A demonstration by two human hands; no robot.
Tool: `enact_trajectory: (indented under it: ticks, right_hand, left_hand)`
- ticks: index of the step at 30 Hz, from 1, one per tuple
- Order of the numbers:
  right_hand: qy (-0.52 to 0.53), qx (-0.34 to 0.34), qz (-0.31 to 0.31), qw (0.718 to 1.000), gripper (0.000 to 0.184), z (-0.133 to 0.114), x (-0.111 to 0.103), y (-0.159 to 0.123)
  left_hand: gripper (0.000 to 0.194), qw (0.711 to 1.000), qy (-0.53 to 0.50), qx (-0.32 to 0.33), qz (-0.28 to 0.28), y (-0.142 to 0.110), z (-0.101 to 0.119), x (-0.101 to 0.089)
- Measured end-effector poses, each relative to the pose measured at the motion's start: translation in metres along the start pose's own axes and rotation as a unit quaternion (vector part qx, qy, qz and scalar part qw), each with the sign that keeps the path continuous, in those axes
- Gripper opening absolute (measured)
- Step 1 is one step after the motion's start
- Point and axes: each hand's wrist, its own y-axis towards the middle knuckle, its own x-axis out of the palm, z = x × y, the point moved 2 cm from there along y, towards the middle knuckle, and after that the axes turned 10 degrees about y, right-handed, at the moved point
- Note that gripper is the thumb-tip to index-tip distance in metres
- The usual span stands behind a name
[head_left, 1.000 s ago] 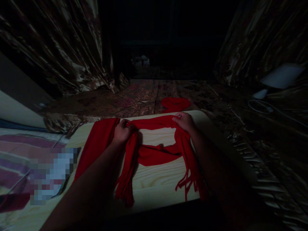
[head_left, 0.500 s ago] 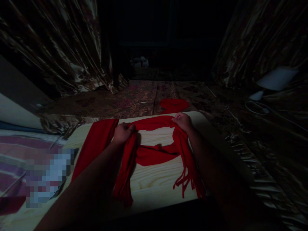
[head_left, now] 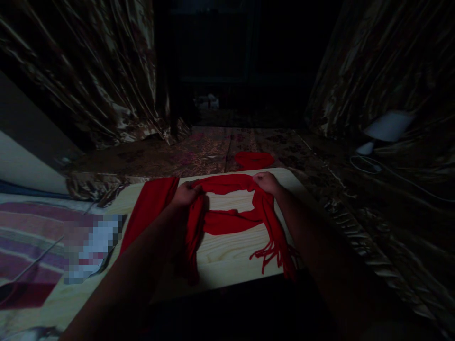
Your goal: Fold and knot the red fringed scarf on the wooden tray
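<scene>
A red fringed scarf [head_left: 232, 222] lies over the pale wooden table [head_left: 227, 251], its strips forming a rough rectangle with bare wood in the middle. At the rectangle's upper left corner, my left hand [head_left: 189, 192] is closed on the fabric. My right hand [head_left: 266, 182] pinches the upper right corner. From each hand an end hangs toward me; loose fringe shows at the right end. Left of my left hand lies a flat folded red cloth [head_left: 151, 201], partly behind my forearm. The light is dim and finger detail is faint.
Past the table's far edge lies another red fabric piece [head_left: 254, 159]. A white lamp [head_left: 389, 126] with a cable stands at right. A blurred-out item [head_left: 94, 248] rests on the table's left, beside striped bedding [head_left: 31, 237]. Patterned curtains [head_left: 117, 71] hang behind.
The camera view has shifted slightly, so the table and lamp appear moved. Both hands keep their hold on the scarf, and its hanging ends have swung a little.
</scene>
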Motion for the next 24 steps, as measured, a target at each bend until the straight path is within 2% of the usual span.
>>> enact_trajectory:
  ticks: [3, 5, 7, 10, 12, 14, 16, 19, 24]
  right_hand:
    - [-0.014, -0.003, 0.043, 0.999, 0.019, -0.016, -0.011, -0.007]
    - [-0.043, -0.005, 0.082, 0.996, 0.021, -0.029, -0.02, -0.017]
    - [-0.09, -0.006, 0.085, 0.992, 0.022, -0.044, -0.025, -0.03]
    - [-0.178, -0.028, 0.052, 0.982, 0.026, -0.067, -0.026, -0.054]
    - [-0.234, -0.05, 0.028, 0.971, 0.034, -0.081, -0.02, -0.069]
    - [-0.281, -0.048, 0.001, 0.958, 0.044, -0.089, -0.011, -0.082]
    - [-0.32, -0.015, -0.019, 0.947, 0.05, -0.09, -0.001, -0.09]
    - [-0.344, 0.034, -0.023, 0.938, 0.046, -0.078, 0.01, -0.095]
    - [-0.293, -0.011, 0.008, 0.956, 0.051, -0.043, 0.016, -0.092]
  left_hand:
    - [0.074, 0.985, -0.166, -0.036, -0.005, -0.012, 0.008, -0.005]
    - [0.077, 0.983, -0.179, -0.035, 0.027, -0.021, 0.01, -0.008]
    - [0.072, 0.99, -0.122, -0.009, 0.076, -0.032, 0.012, -0.01]
    - [0.061, 0.988, 0.026, 0.057, 0.139, -0.048, 0.016, -0.01]
    - [0.057, 0.98, 0.117, 0.078, 0.139, -0.059, 0.018, -0.005]
    - [0.058, 0.976, 0.175, 0.071, 0.105, -0.068, 0.018, 0.002]
    - [0.068, 0.974, 0.212, 0.058, 0.062, -0.076, 0.015, 0.01]
    - [0.084, 0.965, 0.256, 0.052, 0.027, -0.085, 0.009, 0.02]
    - [0.076, 0.956, 0.286, 0.058, 0.023, -0.09, 0.004, 0.023]
